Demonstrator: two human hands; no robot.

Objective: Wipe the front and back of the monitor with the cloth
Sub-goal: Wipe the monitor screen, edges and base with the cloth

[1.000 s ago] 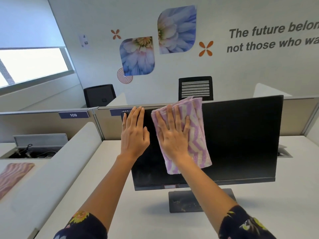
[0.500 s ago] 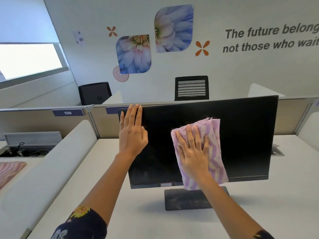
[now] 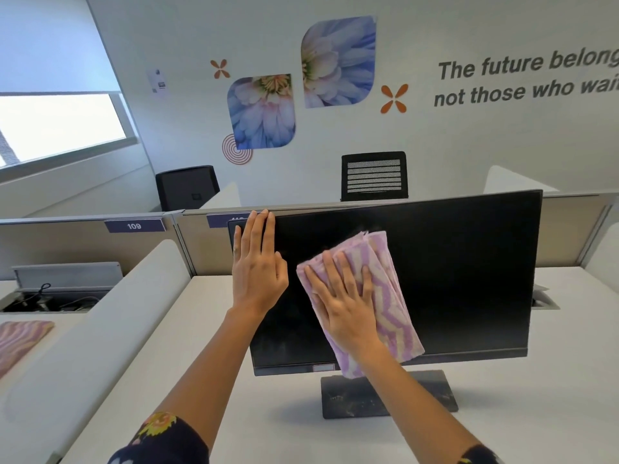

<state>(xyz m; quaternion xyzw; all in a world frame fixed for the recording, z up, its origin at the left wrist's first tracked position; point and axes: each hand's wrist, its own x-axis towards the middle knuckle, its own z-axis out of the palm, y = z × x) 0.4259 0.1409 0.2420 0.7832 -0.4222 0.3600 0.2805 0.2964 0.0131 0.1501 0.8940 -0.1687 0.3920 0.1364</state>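
Hands: left hand (image 3: 256,276) flat, bracing black flat-panel monitor (image 3: 469,269); right hand (image 3: 348,306) flat, pressing folded lilac zigzag cloth (image 3: 385,289) on screen's left-centre.
Monitor: upright on white tabletop (image 3: 542,406).
Progress: front mid-wipe; back likely pending.

Both hands (image 3: 346,313) flat on monitor (image 3: 469,262)

Surface (image 3: 536,380): white, matte. Carries one monitor (image 3: 452,262), upright on a dark rectangular stand base (image 3: 345,400). Open cable hatch (image 3: 544,301) at rear right.
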